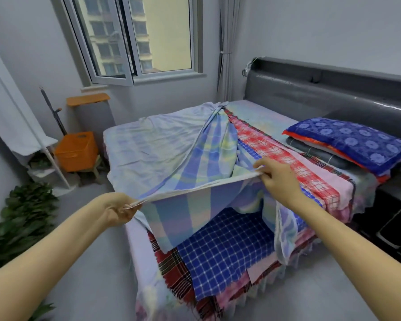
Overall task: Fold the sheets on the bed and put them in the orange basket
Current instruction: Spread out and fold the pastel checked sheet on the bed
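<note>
A person stands at the long side of a bed point(259, 114), seen from their own head, with two bare forearms reaching out over it. One sheet is lifted. At least three more lie spread under it.

The lifted sheet point(195, 163) is thin cotton in a large pastel plaid of blue, pale green, yellow and lilac, with a white hem. The left hand point(118, 208) pinches one end of the hem, fingers curled tight together with the thumb on the cloth. The right hand point(277, 179) pinches the hem further along, thumb and bent fingers clamped on it. The hem runs taut between the hands, raised above the bed's near edge, and a flap hangs down below it. The rest of the sheet trails back across the bed to a twisted bunch at the far edge.

Below it, at the near edge of the bed, lie a royal blue sheet point(225, 251) with a fine white grid and a dark red plaid sheet point(174, 272) beside it. A red-and-white checked sheet point(287, 156) lies toward the headboard point(310, 89).

One orange basket point(77, 150) sits on a low stool past the foot of the bed, well apart from both hands. Against the headboard is a stack of pillows, topped by one blue flowered pillow point(350, 142); how many lie beneath is unclear. One window point(137, 35) is in the wall beyond the bed's far side.
</note>
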Action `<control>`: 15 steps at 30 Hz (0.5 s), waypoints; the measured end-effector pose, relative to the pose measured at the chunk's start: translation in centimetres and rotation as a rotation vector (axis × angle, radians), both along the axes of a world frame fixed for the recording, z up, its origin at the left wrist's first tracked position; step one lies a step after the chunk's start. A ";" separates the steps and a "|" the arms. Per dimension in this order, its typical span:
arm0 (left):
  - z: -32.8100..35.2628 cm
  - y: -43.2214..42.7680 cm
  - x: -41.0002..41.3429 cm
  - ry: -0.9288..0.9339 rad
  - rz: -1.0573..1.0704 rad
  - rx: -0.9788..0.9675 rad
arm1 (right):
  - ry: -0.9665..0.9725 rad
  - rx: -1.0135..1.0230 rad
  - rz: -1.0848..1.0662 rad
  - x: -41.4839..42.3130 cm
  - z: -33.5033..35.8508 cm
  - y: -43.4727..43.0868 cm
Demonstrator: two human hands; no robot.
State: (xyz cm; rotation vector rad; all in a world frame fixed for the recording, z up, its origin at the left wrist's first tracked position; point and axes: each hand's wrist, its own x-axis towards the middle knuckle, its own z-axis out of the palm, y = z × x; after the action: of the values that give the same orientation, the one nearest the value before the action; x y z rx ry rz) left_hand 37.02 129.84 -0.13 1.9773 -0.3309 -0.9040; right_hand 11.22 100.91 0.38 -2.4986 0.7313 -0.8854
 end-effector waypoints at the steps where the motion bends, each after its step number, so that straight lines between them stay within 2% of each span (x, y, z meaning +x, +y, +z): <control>1: 0.1 -0.7 0.0 -0.142 0.033 0.156 | 0.021 0.001 0.023 0.8 0.2 0.4; 2: 0.5 -1.9 -0.1 -0.340 0.111 0.356 | 0.045 0.010 0.046 1.6 0.3 0.8; 3: 0.2 -2.4 -0.2 -0.567 0.130 0.435 | 0.071 0.024 0.064 2.5 0.5 1.3; 4: 0.3 -3.5 -1.5 -0.849 0.045 0.506 | 0.100 0.040 0.069 3.4 0.4 1.7; 5: 0.9 -5.1 -3.5 -1.001 -0.036 0.422 | 0.123 0.052 0.073 4.2 0.4 2.1; 7: 1.4 -9.2 -7.7 -1.033 -0.260 0.124 | 0.151 0.079 0.098 5.9 0.4 2.8; 9: 0.3 -13.2 -10.8 -1.027 -0.433 -0.035 | 0.165 0.097 0.114 7.0 0.3 3.4; 12: -0.6 -16.3 -11.2 -0.806 -0.338 -0.247 | 0.158 0.111 0.081 7.0 0.3 3.0; 15: -0.5 -17.4 -9.7 -0.921 -0.422 -0.273 | 0.086 0.148 0.004 5.5 -0.1 2.3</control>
State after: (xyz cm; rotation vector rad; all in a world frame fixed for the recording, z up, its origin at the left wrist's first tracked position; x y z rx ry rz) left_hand 27.31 112.40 -0.58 1.9759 -1.3499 -0.0996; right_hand 16.69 103.21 0.27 -2.4179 0.7893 -0.6987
